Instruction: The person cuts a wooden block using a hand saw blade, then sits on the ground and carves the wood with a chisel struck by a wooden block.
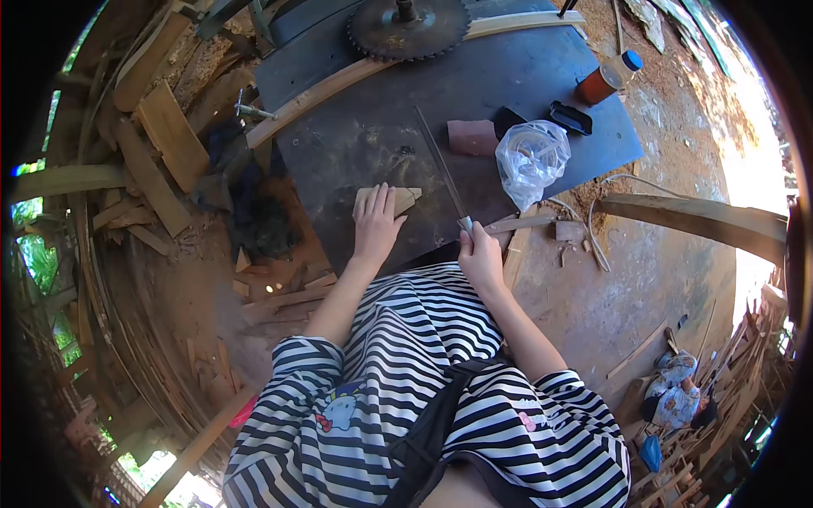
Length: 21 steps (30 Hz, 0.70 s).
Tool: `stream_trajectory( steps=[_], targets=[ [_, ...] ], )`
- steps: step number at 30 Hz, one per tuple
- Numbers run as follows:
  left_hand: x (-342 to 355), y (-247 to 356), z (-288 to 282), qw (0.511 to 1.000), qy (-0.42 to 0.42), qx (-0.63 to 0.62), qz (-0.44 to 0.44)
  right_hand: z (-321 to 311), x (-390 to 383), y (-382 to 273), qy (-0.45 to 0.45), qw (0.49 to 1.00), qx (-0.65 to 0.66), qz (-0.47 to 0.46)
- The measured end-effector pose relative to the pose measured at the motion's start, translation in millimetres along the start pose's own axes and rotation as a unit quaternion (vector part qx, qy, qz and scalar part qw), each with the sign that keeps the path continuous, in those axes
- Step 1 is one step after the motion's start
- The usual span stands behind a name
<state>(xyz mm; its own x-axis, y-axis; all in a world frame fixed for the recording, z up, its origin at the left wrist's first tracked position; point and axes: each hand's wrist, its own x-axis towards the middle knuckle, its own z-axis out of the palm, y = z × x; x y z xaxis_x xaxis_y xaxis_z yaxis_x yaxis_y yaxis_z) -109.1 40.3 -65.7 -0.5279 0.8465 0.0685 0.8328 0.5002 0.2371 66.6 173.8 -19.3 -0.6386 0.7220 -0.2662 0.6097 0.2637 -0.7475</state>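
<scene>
My left hand (pixel 378 216) rests with its fingers over a small pale, angled wood piece (pixel 407 198) on the dark metal tabletop (pixel 322 203). My right hand (pixel 481 254) grips the handle of a long, thin metal tool (pixel 436 157), like a file or blade, which points up and away across the table, a little right of the wood piece. Beside it lie a pinkish sheet piece (pixel 471 137), a dark item (pixel 510 118), a clear plastic bag (pixel 533 161) with contents I cannot make out, and an open black case (pixel 570 118).
A circular saw blade (pixel 406 34) and curved wooden strip (pixel 313 97) span the back. A jar (pixel 597 85) stands at right. Offcuts (pixel 169 135) lie left; a beam (pixel 694 222) and cable (pixel 597 245) right. Another person (pixel 673 389) is low at lower right.
</scene>
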Motion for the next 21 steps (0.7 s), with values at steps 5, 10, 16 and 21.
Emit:
stream_trajectory(
  steps=[5,10,16,21],
  targets=[
    [-1.9,-3.4,-6.1,0.997,-0.024,0.067,-0.003,9.1,-9.5,6.8,-0.027,0.998,-0.048,-0.028],
    [-7.2,3.2,2.2,0.998,0.01,0.011,-0.054,19.9,-13.3,13.0,-0.058,0.993,-0.087,-0.062],
    [3.3,9.0,20.7,0.97,0.141,-0.063,-0.185,28.8,-18.5,17.1,-0.083,0.981,-0.151,-0.087],
    [17.3,9.5,27.0,0.947,0.164,-0.017,-0.275,28.6,-22.7,14.0,-0.088,0.974,-0.185,-0.094]
  ],
)
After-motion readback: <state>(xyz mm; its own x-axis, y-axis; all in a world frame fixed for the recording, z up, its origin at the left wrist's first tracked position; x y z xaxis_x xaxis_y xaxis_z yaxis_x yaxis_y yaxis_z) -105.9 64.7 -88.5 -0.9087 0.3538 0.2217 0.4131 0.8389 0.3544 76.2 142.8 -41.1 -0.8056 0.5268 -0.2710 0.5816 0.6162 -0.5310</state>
